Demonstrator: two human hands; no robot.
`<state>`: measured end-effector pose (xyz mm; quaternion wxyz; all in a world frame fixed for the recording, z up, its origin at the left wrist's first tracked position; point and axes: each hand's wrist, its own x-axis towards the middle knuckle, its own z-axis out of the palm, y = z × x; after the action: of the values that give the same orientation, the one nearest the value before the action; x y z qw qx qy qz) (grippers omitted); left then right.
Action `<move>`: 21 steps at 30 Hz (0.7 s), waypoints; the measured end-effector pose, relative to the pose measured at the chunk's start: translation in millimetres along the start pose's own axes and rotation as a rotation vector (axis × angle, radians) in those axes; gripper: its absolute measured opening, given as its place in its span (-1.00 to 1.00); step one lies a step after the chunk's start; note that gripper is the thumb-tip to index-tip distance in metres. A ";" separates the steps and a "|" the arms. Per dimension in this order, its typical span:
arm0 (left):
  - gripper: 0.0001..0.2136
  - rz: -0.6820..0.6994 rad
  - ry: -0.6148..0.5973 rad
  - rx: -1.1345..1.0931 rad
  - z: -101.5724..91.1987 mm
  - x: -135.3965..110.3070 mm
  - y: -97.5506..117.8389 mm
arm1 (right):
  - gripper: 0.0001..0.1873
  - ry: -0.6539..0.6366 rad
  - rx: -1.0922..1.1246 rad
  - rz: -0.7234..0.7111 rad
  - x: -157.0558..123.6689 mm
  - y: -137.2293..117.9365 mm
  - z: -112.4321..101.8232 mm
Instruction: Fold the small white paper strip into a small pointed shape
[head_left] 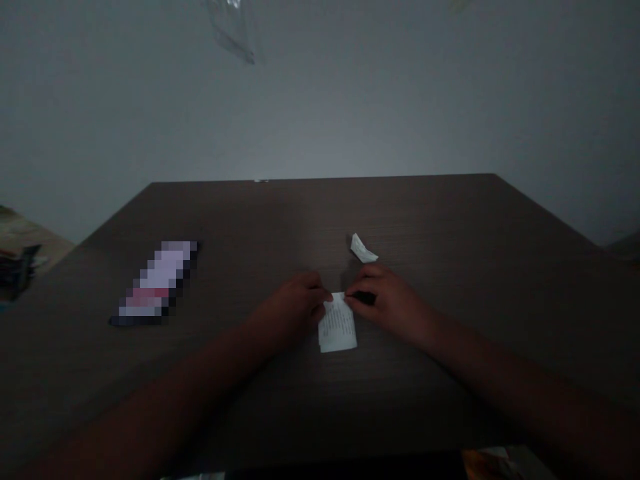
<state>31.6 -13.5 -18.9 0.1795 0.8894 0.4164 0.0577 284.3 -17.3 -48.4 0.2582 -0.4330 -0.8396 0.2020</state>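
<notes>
A small sheet of printed paper (338,328) lies on the dark wooden table in front of me, lines of text facing up. My left hand (301,301) is closed at its upper left edge, thumb on the paper. At the upper right edge, my right hand (381,295) pinches the same paper between thumb and fingertips. Just beyond the right hand rests a torn or folded scrap of white paper (363,249), curled up from the surface; neither hand holds it. Dim light blurs the fingertips.
On the left side of the table (425,213) lies a phone-like flat object (160,280), its face pixelated. A pale wall (350,100) rises behind the table, with a clear plastic bag (233,30) hanging on it. Blurred items (17,270) show beyond the left edge.
</notes>
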 end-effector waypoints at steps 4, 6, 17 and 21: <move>-0.72 0.008 0.028 0.001 0.9 -1.6 -0.4 | -0.89 -0.004 0.012 0.009 -0.9 1.3 0.3; -0.71 0.015 0.036 -0.011 2.0 -2.0 -1.6 | -0.87 -0.024 0.016 0.017 -0.9 1.2 -1.7; -0.74 0.047 0.052 -0.001 4.9 -2.8 -5.3 | -0.70 -0.095 0.025 -0.013 -4.2 2.1 -13.3; -0.72 0.046 0.045 0.028 2.1 -1.5 -4.6 | -0.72 -0.080 0.024 -0.087 -7.3 1.2 -10.6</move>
<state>27.9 -12.4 -22.5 0.1563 0.8997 0.4004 0.0759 295.0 -21.5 -42.6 0.2384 -0.3845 -0.8649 0.2176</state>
